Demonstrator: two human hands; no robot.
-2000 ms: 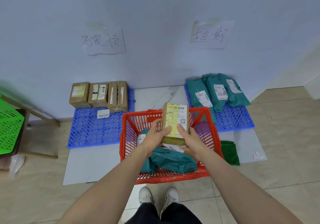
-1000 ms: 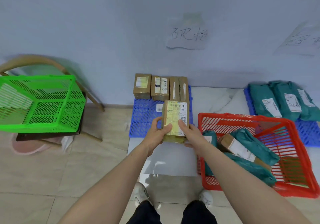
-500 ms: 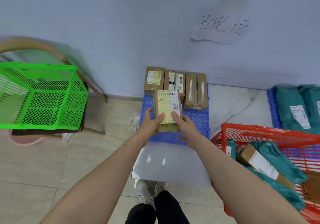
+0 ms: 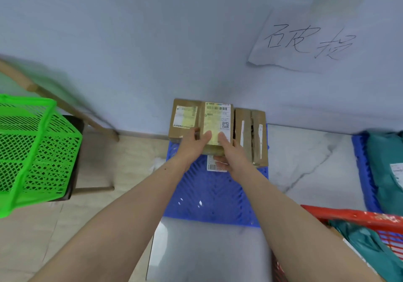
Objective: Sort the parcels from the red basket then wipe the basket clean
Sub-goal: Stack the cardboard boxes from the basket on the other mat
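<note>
Pale blue-grey wall [image 4: 130,30] is seen across the top, w/ a handwritten paper sign [image 4: 305,41] taped at upper right. Beige tiled floor [image 4: 43,227] is covered in part by a marble-look board [image 4: 305,161]. A green mesh basket [image 4: 32,150] is seen at far left on a dark-seated chair [image 4: 75,150]. A blue plastic pallet [image 4: 207,194] is laid on the board at centre, against the wall. The red basket [image 4: 353,215] is cut off at bottom right, w/ teal mailer bags [image 4: 359,238] inside; more teal bags [image 4: 383,166] are stacked on a 2nd blue pallet [image 4: 359,150] at right edge. Cardboard boxes [image 4: 250,133] are lined up at the rear of the centre pallet. A labelled cardboard parcel [image 4: 217,124] is held over that row, between a left box [image 4: 183,118] and the right ones, gripped on both sides: left hand [image 4: 192,144] w/ thumb on the label, right hand [image 4: 229,150] likewise, fingers curled underneath. A loose barcode label [image 4: 214,166] is partly hidden below the hands.
</note>
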